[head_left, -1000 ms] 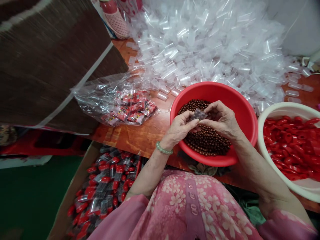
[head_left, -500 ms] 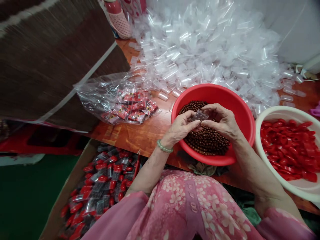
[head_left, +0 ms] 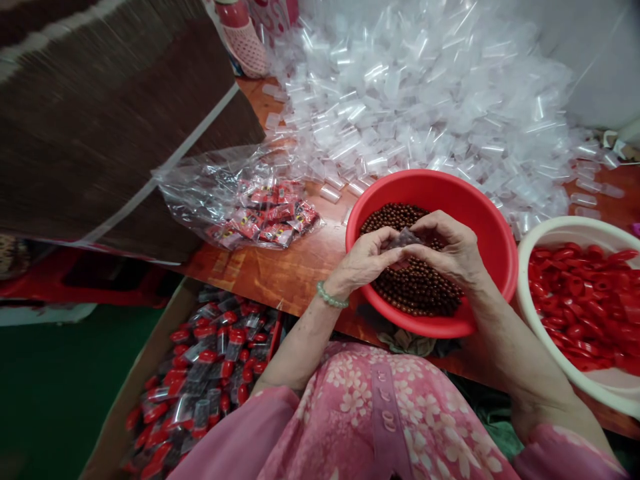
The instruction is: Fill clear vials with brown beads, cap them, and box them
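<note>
Above a red basin both hands meet on a small see-through plastic piece, which looks dark against the beads below. My left hand, with a green bead bracelet at the wrist, pinches its left side. My right hand closes on the other side, thumb and fingers pressed together. Fingers cover much of the piece, so its exact kind is unclear. Strings of shiny brown beads lie in the basin under the hands.
Clear plastic sleeves are heaped behind the basin. To the right, a white basin holds red plastic parts. At left lie a bag of red packets, a large brown stack and a box of red-capped clear pieces.
Both hands have drawn closer around the plastic piece, covering more of it, and the right fingers have curled in over it. The whole view has shifted slightly.
</note>
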The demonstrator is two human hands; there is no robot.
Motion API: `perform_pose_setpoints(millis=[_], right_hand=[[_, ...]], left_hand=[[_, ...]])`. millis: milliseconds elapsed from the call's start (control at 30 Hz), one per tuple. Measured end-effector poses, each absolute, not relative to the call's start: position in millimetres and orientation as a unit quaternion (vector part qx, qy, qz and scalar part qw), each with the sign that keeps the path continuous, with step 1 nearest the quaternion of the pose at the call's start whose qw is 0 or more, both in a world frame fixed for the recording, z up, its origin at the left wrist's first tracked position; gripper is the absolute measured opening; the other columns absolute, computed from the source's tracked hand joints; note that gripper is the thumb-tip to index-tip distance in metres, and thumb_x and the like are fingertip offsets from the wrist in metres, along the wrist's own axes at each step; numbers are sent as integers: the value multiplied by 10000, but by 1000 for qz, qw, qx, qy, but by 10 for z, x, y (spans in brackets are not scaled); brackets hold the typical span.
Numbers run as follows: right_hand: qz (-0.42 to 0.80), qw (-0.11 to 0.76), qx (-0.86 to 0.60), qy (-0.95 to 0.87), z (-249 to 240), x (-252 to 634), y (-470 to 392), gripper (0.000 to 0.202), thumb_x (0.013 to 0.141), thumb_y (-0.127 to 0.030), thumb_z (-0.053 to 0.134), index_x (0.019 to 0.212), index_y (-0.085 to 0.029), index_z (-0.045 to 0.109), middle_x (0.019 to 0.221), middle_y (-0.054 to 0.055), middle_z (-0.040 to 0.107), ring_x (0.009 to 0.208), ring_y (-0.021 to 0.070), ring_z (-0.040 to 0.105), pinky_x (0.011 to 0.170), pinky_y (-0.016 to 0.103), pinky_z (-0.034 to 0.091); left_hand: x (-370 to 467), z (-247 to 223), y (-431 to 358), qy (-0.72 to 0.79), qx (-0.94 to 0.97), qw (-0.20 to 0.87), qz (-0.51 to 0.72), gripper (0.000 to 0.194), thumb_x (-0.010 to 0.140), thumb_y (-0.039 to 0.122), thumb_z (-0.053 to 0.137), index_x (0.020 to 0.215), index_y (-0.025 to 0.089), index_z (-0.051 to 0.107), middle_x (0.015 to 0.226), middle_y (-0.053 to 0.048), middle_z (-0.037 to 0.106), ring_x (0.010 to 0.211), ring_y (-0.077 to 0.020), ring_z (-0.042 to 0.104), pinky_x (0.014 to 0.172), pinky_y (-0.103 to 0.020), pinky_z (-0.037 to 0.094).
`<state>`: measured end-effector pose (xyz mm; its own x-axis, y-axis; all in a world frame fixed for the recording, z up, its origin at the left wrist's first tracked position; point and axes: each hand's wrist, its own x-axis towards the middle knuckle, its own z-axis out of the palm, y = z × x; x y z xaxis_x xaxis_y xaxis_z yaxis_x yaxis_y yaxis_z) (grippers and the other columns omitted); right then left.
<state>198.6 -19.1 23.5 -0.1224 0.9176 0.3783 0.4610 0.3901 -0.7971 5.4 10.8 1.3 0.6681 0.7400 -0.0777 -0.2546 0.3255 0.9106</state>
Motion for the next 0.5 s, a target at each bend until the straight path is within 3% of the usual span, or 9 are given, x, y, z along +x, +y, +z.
perform_pose_setpoints(millis=[200, 400, 500], right_hand=[[253, 451, -487, -704, 228, 1992, -205, 441, 768, -598, 853, 821, -242, 598, 823, 25, 656, 731, 178, 595, 676, 331, 480], [247, 423, -481, -727, 258, 2003, -207, 412, 810, -584, 826, 962, -227, 688, 877, 36, 686, 743, 170, 604, 683, 316, 481], [256, 417, -486, -724, 274, 2003, -208, 429, 809, -609, 816, 908, -218, 671, 822, 26, 667, 705, 157, 582, 653, 304, 468]], left_hand=[[47, 31, 95, 263, 479, 773, 323, 439, 757, 452, 874, 940, 143, 621, 907, 4, 619, 798, -87, 619, 783, -226, 574], [41, 25, 112, 254, 480, 779, 313, 453, 767, 475, 866, 953, 145, 617, 918, 1, 612, 808, -85, 615, 774, -217, 575], [36, 22, 108, 254, 485, 776, 313, 440, 778, 472, 854, 959, 146, 620, 926, -4, 613, 813, -89, 608, 764, -215, 564]])
